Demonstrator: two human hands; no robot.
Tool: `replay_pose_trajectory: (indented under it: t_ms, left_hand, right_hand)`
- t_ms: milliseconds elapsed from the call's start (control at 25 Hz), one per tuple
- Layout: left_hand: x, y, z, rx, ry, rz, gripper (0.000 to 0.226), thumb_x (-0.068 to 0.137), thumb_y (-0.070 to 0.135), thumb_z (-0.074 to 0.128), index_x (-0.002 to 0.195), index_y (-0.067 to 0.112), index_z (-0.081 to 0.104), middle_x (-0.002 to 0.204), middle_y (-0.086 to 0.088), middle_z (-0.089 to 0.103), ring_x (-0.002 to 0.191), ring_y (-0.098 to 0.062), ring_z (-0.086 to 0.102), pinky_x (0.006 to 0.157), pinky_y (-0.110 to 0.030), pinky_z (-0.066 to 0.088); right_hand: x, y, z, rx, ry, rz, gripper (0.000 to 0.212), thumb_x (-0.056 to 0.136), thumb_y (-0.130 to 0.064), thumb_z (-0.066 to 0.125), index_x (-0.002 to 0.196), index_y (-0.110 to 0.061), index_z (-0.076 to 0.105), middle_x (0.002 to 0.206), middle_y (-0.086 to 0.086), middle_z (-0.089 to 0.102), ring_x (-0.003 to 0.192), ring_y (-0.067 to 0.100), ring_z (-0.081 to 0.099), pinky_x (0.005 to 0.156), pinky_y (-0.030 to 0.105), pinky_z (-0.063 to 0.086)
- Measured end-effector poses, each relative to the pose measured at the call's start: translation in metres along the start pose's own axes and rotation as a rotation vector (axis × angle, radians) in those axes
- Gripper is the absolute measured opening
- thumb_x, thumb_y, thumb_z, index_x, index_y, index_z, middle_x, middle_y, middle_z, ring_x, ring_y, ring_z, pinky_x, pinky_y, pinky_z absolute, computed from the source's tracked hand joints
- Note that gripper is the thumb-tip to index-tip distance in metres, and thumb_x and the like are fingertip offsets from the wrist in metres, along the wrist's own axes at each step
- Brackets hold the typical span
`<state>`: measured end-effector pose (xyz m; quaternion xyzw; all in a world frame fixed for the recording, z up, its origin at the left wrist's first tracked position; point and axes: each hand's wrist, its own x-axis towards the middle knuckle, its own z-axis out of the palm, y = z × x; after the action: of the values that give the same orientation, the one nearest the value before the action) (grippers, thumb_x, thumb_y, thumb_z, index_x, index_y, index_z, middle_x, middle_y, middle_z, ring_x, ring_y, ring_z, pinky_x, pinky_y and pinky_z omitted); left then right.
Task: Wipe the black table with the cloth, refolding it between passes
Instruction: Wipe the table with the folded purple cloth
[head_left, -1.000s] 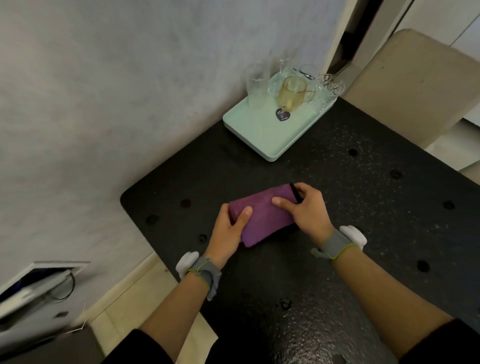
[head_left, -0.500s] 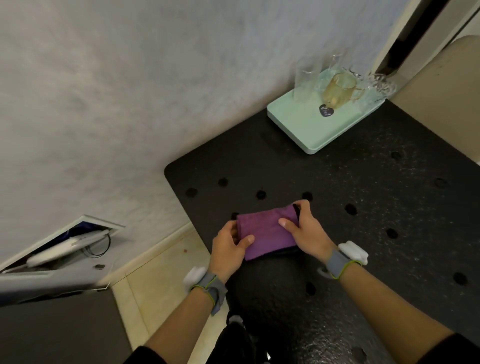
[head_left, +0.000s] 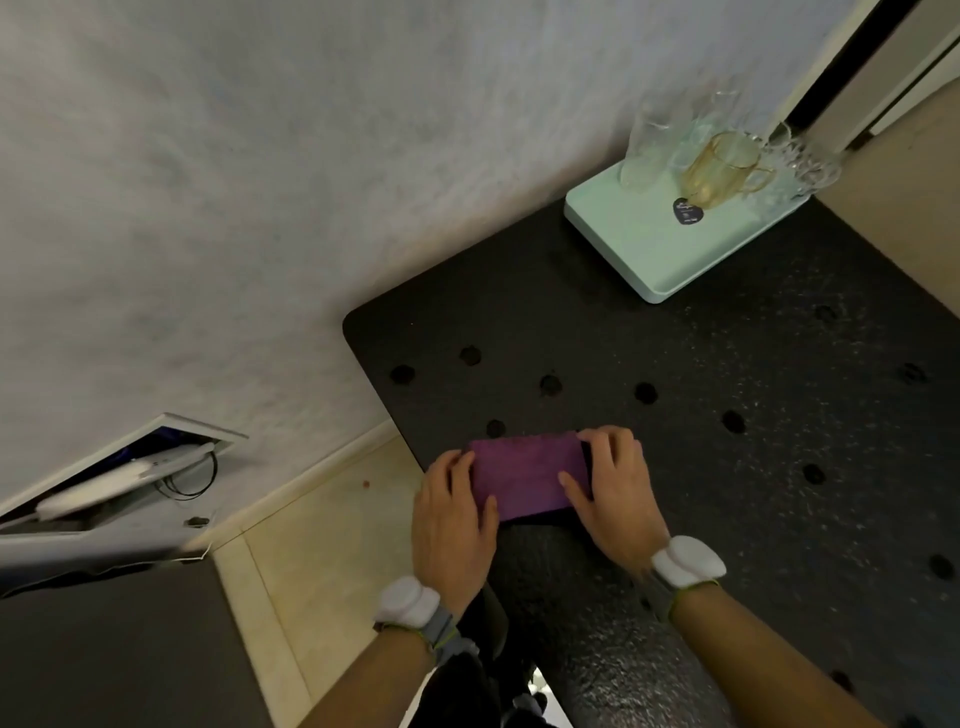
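A folded purple cloth (head_left: 524, 475) lies flat on the black speckled table (head_left: 727, 353), close to its near left edge. My left hand (head_left: 452, 514) holds the cloth's left end, fingers curled at the edge and thumb on top. My right hand (head_left: 618, 488) holds the right end, thumb lying on the cloth and fingers wrapped over its edge. A dark tag shows between the right fingers and the cloth. Both wrists wear white and grey bands.
A mint-green tray (head_left: 644, 265) with several clear glasses and an amber mug (head_left: 719, 166) stands at the table's far corner by the wall. The table has several round holes. Left of the table are beige floor tiles and an open wall hatch (head_left: 130, 467) with cables.
Both hands and the cloth have slid toward the table's near left edge, and the cloth now lies squarer to me. My view has shifted left, showing more floor.
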<state>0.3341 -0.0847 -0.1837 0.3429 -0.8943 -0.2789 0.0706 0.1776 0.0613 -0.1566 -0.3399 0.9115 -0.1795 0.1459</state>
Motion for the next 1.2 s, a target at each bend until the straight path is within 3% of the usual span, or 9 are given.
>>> replay_pose_trajectory:
  t_ms: [80, 160, 280, 400, 520, 720, 960, 1200]
  left_hand:
    - [-0.003, 0.007, 0.007, 0.103, 0.005, 0.183, 0.052, 0.098, 0.029, 0.051, 0.146, 0.009, 0.046, 0.151, -0.011, 0.045, 0.140, -0.026, 0.043, 0.115, -0.042, 0.039]
    - [-0.002, 0.013, 0.015, 0.193, -0.053, 0.320, 0.057, 0.100, 0.030, 0.041, 0.152, 0.007, 0.039, 0.158, -0.011, 0.038, 0.148, -0.024, 0.032, 0.121, -0.042, 0.030]
    - [0.002, 0.008, 0.025, 0.293, -0.156, 0.371, 0.063, 0.103, 0.035, 0.037, 0.156, 0.003, 0.027, 0.165, -0.014, 0.023, 0.154, -0.026, 0.016, 0.124, -0.045, 0.023]
    - [0.003, 0.001, 0.029, 0.356, -0.190, 0.401, 0.065, 0.105, 0.037, 0.033, 0.159, 0.004, 0.016, 0.168, -0.015, 0.010, 0.156, -0.026, 0.004, 0.125, -0.045, 0.018]
    - [-0.002, -0.005, 0.030, 0.385, -0.191, 0.418, 0.067, 0.106, 0.040, 0.032, 0.159, 0.005, 0.012, 0.168, -0.014, 0.006, 0.156, -0.025, 0.000, 0.126, -0.044, 0.017]
    - [-0.020, -0.007, 0.030, 0.398, -0.173, 0.363, 0.066, 0.106, 0.040, 0.035, 0.159, 0.005, 0.018, 0.167, -0.013, 0.013, 0.156, -0.025, 0.009, 0.123, -0.043, 0.027]
    - [0.018, -0.028, 0.020, 0.408, -0.122, 0.273, 0.065, 0.108, 0.043, 0.029, 0.160, 0.007, 0.013, 0.168, -0.011, 0.009, 0.156, -0.022, 0.005, 0.124, -0.042, 0.022]
    - [0.081, -0.061, -0.004, 0.414, -0.076, 0.195, 0.066, 0.107, 0.042, 0.028, 0.160, 0.007, 0.010, 0.168, -0.011, 0.008, 0.156, -0.022, 0.003, 0.126, -0.042, 0.016]
  right_hand:
    - [-0.005, 0.000, 0.005, -0.141, -0.017, -0.120, 0.055, 0.096, -0.040, 0.060, 0.141, -0.013, 0.046, 0.142, 0.012, 0.043, 0.129, 0.032, 0.046, 0.100, 0.047, 0.048]
    - [-0.007, -0.001, 0.012, -0.238, -0.093, -0.213, 0.063, 0.098, -0.045, 0.052, 0.150, -0.012, 0.040, 0.157, 0.014, 0.035, 0.146, 0.034, 0.031, 0.116, 0.049, 0.037]
    - [-0.008, 0.001, 0.024, -0.352, -0.191, -0.303, 0.073, 0.102, -0.056, 0.033, 0.160, -0.014, 0.019, 0.169, 0.013, 0.007, 0.156, 0.029, -0.001, 0.127, 0.046, 0.010]
    - [-0.007, 0.005, 0.029, -0.404, -0.238, -0.324, 0.077, 0.103, -0.060, 0.023, 0.161, -0.013, 0.003, 0.168, 0.014, -0.010, 0.155, 0.027, -0.016, 0.126, 0.047, 0.001]
    - [-0.010, 0.008, 0.031, -0.428, -0.242, -0.341, 0.076, 0.104, -0.057, 0.025, 0.161, -0.011, 0.002, 0.168, 0.015, -0.009, 0.155, 0.030, -0.015, 0.127, 0.051, 0.008]
    - [-0.014, 0.012, 0.033, -0.425, -0.266, -0.407, 0.070, 0.104, -0.049, 0.024, 0.161, -0.012, 0.005, 0.169, 0.013, -0.006, 0.155, 0.031, -0.011, 0.124, 0.056, 0.018]
    - [0.040, -0.011, 0.041, -0.433, -0.282, -0.500, 0.071, 0.106, -0.046, 0.031, 0.161, -0.016, -0.004, 0.168, 0.011, -0.013, 0.154, 0.030, -0.016, 0.126, 0.054, 0.011]
    - [0.123, -0.049, 0.058, -0.415, -0.293, -0.589, 0.069, 0.106, -0.051, 0.021, 0.160, -0.019, -0.009, 0.168, 0.008, -0.017, 0.154, 0.027, -0.020, 0.126, 0.051, 0.003]
